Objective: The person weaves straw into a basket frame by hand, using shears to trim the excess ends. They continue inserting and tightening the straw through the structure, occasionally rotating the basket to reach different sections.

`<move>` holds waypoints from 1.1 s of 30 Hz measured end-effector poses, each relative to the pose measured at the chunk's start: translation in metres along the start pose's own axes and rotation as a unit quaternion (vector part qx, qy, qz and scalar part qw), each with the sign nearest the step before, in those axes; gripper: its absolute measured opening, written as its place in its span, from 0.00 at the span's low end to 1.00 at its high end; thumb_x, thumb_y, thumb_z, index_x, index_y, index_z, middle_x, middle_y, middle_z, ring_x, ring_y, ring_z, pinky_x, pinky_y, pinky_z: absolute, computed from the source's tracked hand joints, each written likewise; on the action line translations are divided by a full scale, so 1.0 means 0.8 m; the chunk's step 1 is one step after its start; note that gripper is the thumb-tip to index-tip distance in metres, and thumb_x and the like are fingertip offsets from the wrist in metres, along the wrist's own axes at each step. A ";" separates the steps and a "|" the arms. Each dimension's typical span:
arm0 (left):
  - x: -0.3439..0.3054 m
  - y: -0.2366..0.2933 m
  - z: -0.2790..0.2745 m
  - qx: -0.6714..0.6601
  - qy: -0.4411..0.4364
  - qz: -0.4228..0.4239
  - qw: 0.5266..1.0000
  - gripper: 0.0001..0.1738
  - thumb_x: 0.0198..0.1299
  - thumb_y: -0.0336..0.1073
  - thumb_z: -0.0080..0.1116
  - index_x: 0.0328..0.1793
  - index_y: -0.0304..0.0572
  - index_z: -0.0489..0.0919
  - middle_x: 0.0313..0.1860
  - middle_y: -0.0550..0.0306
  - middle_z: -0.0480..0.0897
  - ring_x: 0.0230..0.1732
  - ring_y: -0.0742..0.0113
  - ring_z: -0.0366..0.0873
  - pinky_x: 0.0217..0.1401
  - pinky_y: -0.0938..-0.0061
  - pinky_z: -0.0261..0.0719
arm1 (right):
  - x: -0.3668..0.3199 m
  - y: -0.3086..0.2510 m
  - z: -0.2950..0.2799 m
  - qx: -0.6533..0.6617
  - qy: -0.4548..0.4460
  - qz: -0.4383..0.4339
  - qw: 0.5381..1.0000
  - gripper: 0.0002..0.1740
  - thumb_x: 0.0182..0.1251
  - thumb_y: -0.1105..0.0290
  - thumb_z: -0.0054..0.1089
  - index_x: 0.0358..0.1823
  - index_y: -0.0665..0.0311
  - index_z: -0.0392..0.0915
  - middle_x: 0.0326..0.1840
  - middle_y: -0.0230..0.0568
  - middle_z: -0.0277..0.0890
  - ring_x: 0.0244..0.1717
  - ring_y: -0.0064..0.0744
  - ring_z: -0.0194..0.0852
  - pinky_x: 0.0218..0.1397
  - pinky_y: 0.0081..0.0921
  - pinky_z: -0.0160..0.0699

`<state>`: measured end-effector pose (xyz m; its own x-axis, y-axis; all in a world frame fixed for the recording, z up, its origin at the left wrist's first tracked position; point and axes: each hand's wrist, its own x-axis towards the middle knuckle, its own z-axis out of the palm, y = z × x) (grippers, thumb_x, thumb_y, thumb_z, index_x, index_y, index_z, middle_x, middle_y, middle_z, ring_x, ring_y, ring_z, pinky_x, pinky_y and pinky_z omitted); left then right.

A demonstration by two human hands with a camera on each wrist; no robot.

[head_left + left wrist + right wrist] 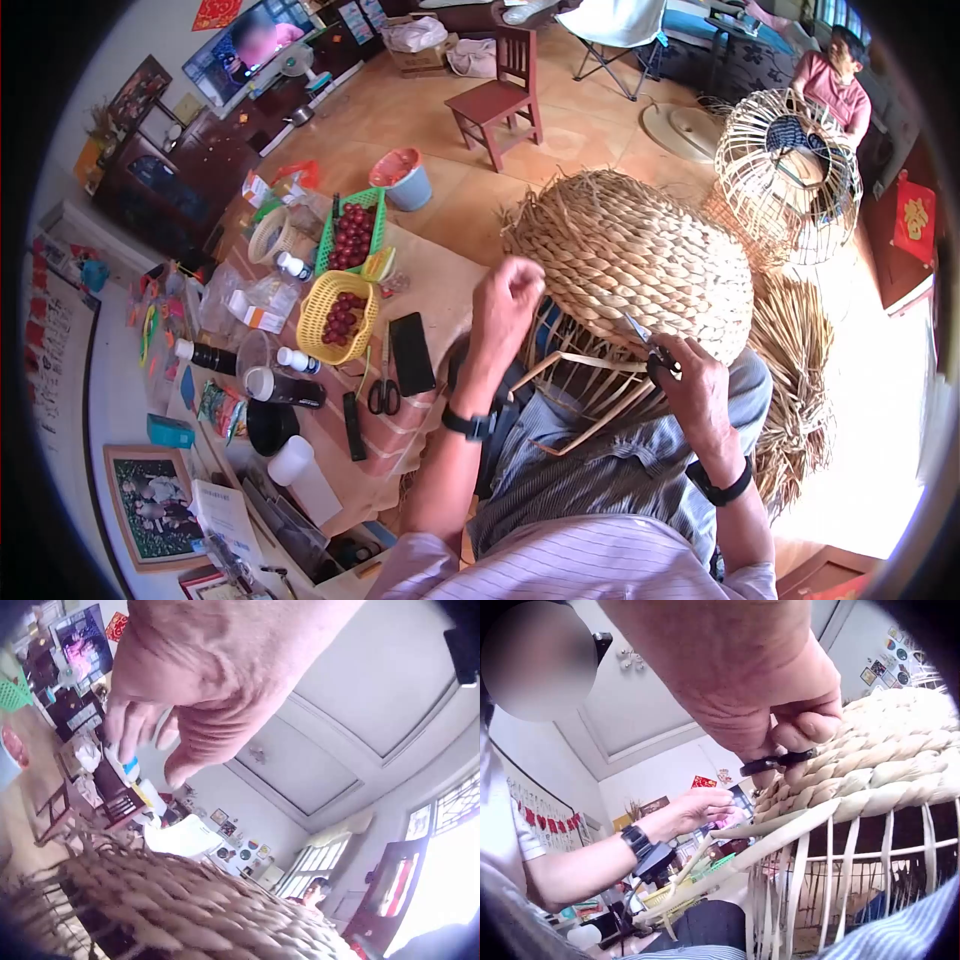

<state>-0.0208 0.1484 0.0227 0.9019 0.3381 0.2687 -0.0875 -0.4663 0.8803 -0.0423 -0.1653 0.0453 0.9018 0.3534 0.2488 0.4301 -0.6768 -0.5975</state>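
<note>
A large basket of braided dry straw (640,260) lies tilted over the person's lap, with bare frame ribs (844,881) along its near edge. Looped through the fingers of the right hand (700,392) are small black-handled scissors (660,362), their blades pointing up along the woven wall. The left hand (508,305) hovers at the basket's left side, fingers loosely bent. In the left wrist view, its thumb (184,761) stands apart from the fingers, with nothing between them. A loose pale strip (769,841) sticks out from the weave's lower edge toward the lap.
On the left, a table holds a yellow basket (330,345) and a green basket (378,225) of red fruit, a phone (412,352), larger scissors (384,392) and bottles. A straw bundle (795,390) leans at the right. Beyond are a wooden chair (500,95) and a seated person.
</note>
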 end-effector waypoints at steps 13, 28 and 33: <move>-0.083 -0.002 0.072 0.022 -0.025 0.020 0.999 0.10 0.71 0.29 0.77 0.55 0.36 0.90 0.41 0.56 0.92 0.39 0.70 0.88 0.47 0.71 0.87 | 0.007 -0.014 0.002 -0.182 -0.050 -0.102 0.977 0.24 0.70 0.73 0.65 0.68 0.60 0.82 0.41 0.44 0.77 0.39 0.48 0.88 0.39 0.45 0.86; -0.069 0.013 0.073 0.046 -0.031 0.084 0.995 0.06 0.70 0.21 0.69 0.49 0.36 0.83 0.40 0.50 0.87 0.43 0.51 0.88 0.50 0.61 0.85 | 0.023 -0.045 0.004 -0.248 -0.042 -0.167 0.953 0.15 0.67 0.71 0.68 0.54 0.65 0.82 0.45 0.46 0.74 0.52 0.45 0.80 0.42 0.40 0.86; -0.065 0.031 0.066 0.140 -0.043 0.137 0.980 0.08 0.67 0.20 0.68 0.47 0.38 0.82 0.42 0.47 0.84 0.49 0.40 0.85 0.51 0.51 0.83 | 0.025 -0.042 0.023 -0.258 -0.044 -0.167 0.951 0.19 0.64 0.72 0.67 0.56 0.66 0.82 0.46 0.48 0.74 0.54 0.47 0.79 0.44 0.41 0.86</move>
<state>-0.0477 0.0765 0.0097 0.8943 0.1048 0.4350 -0.2222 -0.7399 0.6350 -0.0396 -0.1242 0.0562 0.7132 0.6418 0.2819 0.6765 -0.7355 -0.0373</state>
